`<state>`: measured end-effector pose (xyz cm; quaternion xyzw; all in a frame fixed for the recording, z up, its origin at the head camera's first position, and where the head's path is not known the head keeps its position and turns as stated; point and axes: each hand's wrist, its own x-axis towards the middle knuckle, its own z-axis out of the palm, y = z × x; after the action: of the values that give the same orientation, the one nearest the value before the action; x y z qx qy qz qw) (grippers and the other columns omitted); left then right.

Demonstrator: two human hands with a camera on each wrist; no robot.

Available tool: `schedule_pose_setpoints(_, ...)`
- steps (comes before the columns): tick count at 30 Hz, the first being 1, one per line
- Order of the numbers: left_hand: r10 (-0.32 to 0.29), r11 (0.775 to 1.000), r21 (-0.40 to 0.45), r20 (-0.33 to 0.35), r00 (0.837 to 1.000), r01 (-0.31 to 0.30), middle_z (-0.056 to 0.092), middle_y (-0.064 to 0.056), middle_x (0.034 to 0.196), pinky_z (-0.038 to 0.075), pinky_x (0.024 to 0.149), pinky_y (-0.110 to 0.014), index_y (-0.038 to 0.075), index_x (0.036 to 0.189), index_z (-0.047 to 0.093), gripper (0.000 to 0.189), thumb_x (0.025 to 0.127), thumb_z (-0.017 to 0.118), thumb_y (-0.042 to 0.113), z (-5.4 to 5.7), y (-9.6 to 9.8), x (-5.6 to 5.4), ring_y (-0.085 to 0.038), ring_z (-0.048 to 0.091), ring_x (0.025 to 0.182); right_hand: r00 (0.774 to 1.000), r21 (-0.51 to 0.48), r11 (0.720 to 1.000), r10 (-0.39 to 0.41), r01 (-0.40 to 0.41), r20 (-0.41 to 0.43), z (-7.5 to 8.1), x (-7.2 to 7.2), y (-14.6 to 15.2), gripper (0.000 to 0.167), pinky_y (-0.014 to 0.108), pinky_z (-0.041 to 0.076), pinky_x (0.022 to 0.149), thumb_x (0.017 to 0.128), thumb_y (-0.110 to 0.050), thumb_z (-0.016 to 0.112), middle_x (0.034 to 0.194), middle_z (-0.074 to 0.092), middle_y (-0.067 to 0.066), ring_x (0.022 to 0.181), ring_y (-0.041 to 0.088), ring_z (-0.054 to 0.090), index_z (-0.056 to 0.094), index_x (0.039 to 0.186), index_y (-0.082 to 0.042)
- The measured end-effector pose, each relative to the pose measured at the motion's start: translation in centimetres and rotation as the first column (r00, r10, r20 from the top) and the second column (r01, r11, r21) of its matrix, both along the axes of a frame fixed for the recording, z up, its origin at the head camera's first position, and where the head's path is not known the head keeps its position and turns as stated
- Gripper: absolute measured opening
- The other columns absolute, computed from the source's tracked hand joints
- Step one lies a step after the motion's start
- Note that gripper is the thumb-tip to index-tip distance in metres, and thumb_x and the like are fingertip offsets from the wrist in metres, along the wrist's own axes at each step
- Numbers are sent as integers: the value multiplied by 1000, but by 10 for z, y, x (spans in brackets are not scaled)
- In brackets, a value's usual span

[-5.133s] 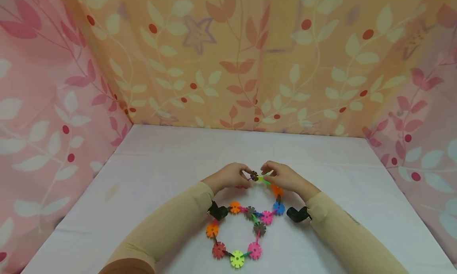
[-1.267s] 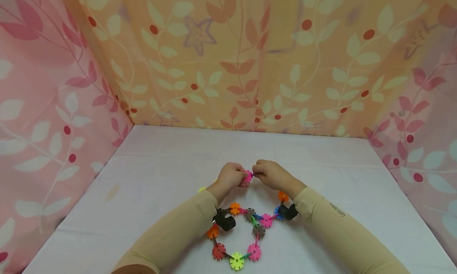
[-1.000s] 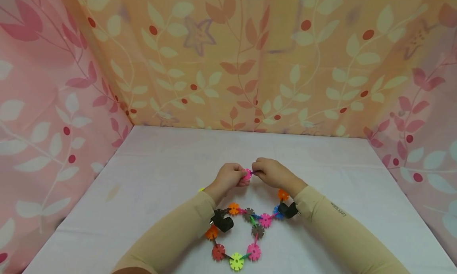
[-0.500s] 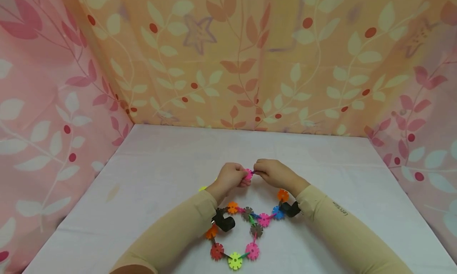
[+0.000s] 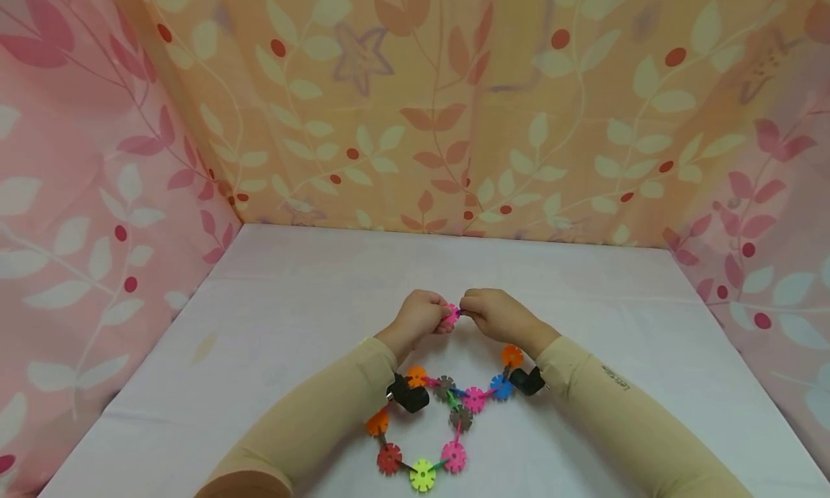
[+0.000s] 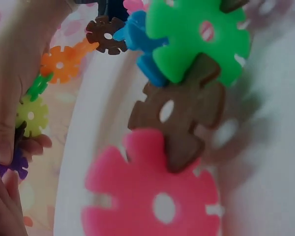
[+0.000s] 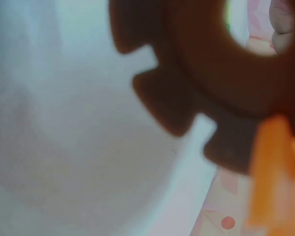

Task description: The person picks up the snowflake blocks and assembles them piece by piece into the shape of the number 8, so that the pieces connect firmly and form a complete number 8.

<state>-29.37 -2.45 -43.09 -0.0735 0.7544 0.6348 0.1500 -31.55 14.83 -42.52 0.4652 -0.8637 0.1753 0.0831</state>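
Note:
In the head view my left hand [image 5: 421, 314] pinches a pink notched snowflake disc [image 5: 452, 315] between thumb and fingers. Facing it, my right hand [image 5: 498, 314] pinches a purple snowflake disc [image 5: 461, 312] edge-on, which meets the pink one. In the left wrist view the purple disc [image 6: 20, 168] sits under the right hand's fingers, with a yellow-green disc [image 6: 32, 115], a green one [image 6: 38, 87] and an orange one [image 6: 60, 65] linked behind it. The joint between pink and purple is partly covered by fingers.
On the white tabletop [image 5: 311, 267], a ring of linked discs lies nearer me, with a yellow-green disc [image 5: 423, 475] at its front. A blue disc [image 5: 501, 388] and an orange disc [image 5: 512, 355] run toward the right hand. Black wrist cameras [image 5: 410, 396] overlap the chain. Patterned cloth walls surround the table.
About five seconds ago the left hand was at a brown disc; since then it has taken the pink disc and the right hand the purple one. Lately the ring has slid slightly left.

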Motion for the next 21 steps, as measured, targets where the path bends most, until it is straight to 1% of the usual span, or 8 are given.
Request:
schedule_pose_setpoints(3, -31, 999, -9, 3, 1000, 31, 61, -7, 61, 52, 53, -25, -2, 76, 62, 15, 88, 57, 6, -2, -1, 0, -12, 60, 51, 999, 26, 1000, -2, 1, 37, 2, 0, 3, 6, 23, 45, 66, 88, -12, 60, 74, 49, -8, 68, 8, 47, 62, 83, -11)
schedule_pose_setpoints(6, -83, 996, -9, 8, 996, 83, 63, -8, 64, 54, 59, -29, -1, 78, 61, 16, 90, 55, 8, -5, -4, 0, -13, 62, 55, 997, 50, 999, 10, -14, 75, 3, -1, 6, 5, 22, 45, 66, 89, -14, 59, 75, 49, -9, 69, 7, 47, 62, 84, -14)
schedule_pose_setpoints(8, -115, 993, -5, 16, 993, 115, 65, -9, 67, 55, 63, -32, 0, 80, 60, 16, 91, 54, 10, -7, -6, 0, -15, 63, 58, 993, 48, 999, 19, -24, 115, 4, -2, 6, 5, 23, 46, 68, 89, -15, 59, 77, 51, -9, 71, 7, 48, 62, 86, -13)
schedule_pose_setpoints(11, -142, 990, 11, 31, 989, 141, 65, -10, 71, 54, 66, -33, -1, 83, 60, 14, 90, 55, 11, -8, -10, -1, -17, 65, 63, 981, 49, 998, 21, -31, 193, 4, -5, 6, 5, 25, 47, 73, 89, -15, 60, 81, 55, -8, 74, 8, 50, 63, 89, -11)
schedule_pose_setpoints(14, -154, 988, 27, 45, 987, 153, 66, -11, 74, 54, 67, -33, -1, 85, 60, 13, 90, 56, 10, -7, -13, -2, -18, 67, 66, 960, 49, 999, 3, -18, 279, 4, -6, 6, 5, 27, 48, 76, 87, -13, 62, 85, 57, -8, 77, 8, 51, 63, 91, -11)
schedule_pose_setpoints(17, -155, 987, 48, 51, 987, 153, 66, -12, 75, 54, 67, -31, -2, 86, 60, 12, 89, 56, 9, -5, -15, -2, -20, 67, 68, 941, 42, 999, -25, 11, 338, 6, -6, 7, 5, 28, 48, 74, 86, -12, 63, 85, 58, -8, 76, 10, 52, 64, 91, -10)
schedule_pose_setpoints(19, -150, 987, 62, 57, 987, 147, 66, -12, 76, 54, 65, -30, -2, 87, 59, 11, 89, 56, 8, -3, -16, -2, -20, 68, 69, 934, 37, 999, -35, 24, 355, 7, -7, 8, 6, 27, 48, 72, 86, -14, 63, 84, 57, -9, 75, 10, 51, 64, 90, -10)
schedule_pose_setpoints(21, -146, 988, 67, 59, 987, 142, 67, -12, 75, 54, 63, -29, -2, 87, 59, 11, 89, 56, 8, -1, -16, -1, -20, 68, 68, 933, 27, 999, -34, 26, 358, 8, -7, 9, 6, 26, 48, 71, 87, -14, 62, 83, 57, -9, 74, 10, 50, 65, 89, -9)
